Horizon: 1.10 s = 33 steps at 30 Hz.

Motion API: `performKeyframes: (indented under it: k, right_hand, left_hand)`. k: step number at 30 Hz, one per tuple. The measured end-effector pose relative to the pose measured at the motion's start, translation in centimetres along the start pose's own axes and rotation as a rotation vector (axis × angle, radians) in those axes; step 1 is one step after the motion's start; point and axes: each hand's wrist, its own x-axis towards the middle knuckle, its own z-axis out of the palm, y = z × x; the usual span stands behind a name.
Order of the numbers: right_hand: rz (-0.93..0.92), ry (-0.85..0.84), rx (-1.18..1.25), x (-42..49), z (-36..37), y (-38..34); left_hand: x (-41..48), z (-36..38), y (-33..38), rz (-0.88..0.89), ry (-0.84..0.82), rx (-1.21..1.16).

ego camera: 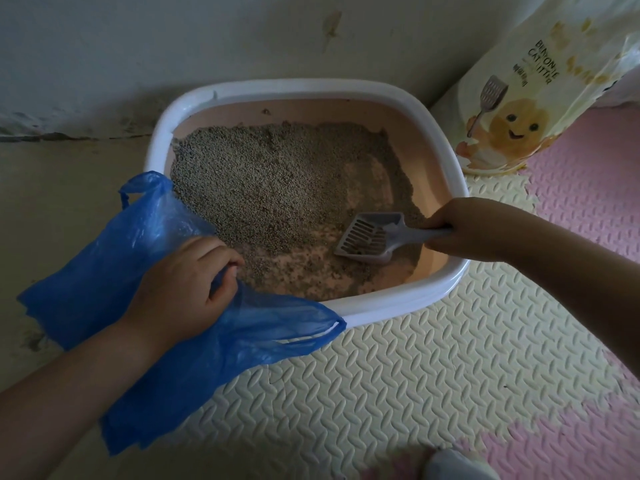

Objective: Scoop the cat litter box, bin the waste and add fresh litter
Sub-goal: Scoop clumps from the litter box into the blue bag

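The only readable text stands on the cream-coloured litter bag (540,81) that leans in the upper right corner, beside the litter box. Dark capital letters run sideways along the bag in two lines. A fold and glare break some letters, but they appear to spell "BENTONITE" and "CAT LITTER". Just beside these lines there is one more line of smaller characters, too small and blurred to read. Under the words the bag carries a drawing of a grey slotted scoop and a smiling yellow cartoon figure. No brand name and no number can be read.
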Motion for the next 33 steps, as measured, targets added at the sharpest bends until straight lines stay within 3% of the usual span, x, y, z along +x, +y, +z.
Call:
performKeyframes:
  k: [11,27,33]
  right_hand:
    - [-0.028,0.049,0.004,1.9,1.1,-1.6]
    - [-0.309,0.237,0.275,7.5,3.4,-8.4]
    - [-0.231,0.337,0.426,5.9,4.6,-5.3]
  left_hand:
    - [-0.1,0.0,0.0,-0.002,-0.005,0.008]
    - [-0.2,-0.2,-0.1,-0.011,-0.026,-0.005]
    - [-0.2,-0.2,-0.1,-0.001,-0.022,-0.001]
